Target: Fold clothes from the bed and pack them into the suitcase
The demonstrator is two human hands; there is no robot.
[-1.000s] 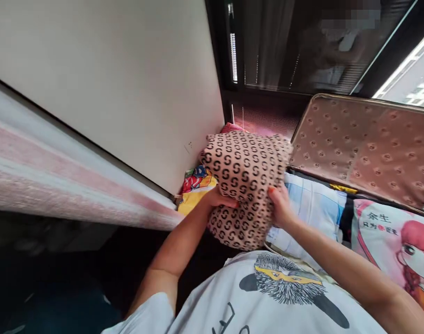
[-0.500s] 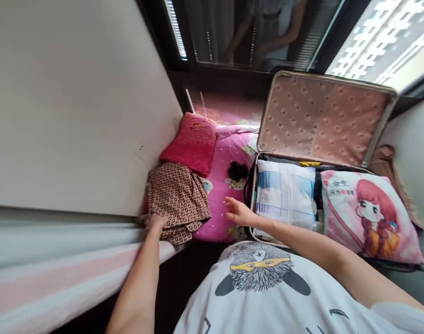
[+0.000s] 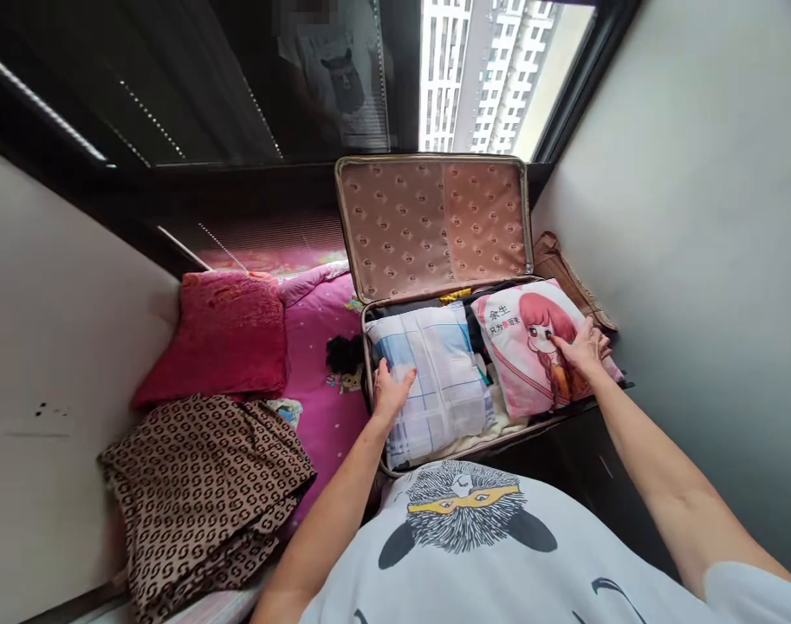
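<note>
My left hand [image 3: 392, 392] lies on the left side of a folded white and blue plaid cloth bundle [image 3: 437, 381], its thumb and fingers apart. My right hand [image 3: 585, 348] rests on the right part of a pink cushion [image 3: 515, 381] printed with a cartoon girl, thumb spread from the fingers. Some of its fingers are partly hidden. Both bundle and cushion lie in the open suitcase [image 3: 427, 464], side by side, over other clothes. The patterned lining of its raised lid [image 3: 401, 225] faces me.
Left of the suitcase, a red plush cushion [image 3: 232, 334] and a brown patterned cloth [image 3: 206, 485] lie on or beside a pink sheet [image 3: 317, 321]. A black scrunchie [image 3: 344, 355] sits by the suitcase. A brown bag [image 3: 567, 269] stands between suitcase and right wall [image 3: 700, 217].
My left hand has left the brown patterned cloth and moved to the plaid bundle. My right hand has gone rightward onto the pink cushion. The view has swung right.
</note>
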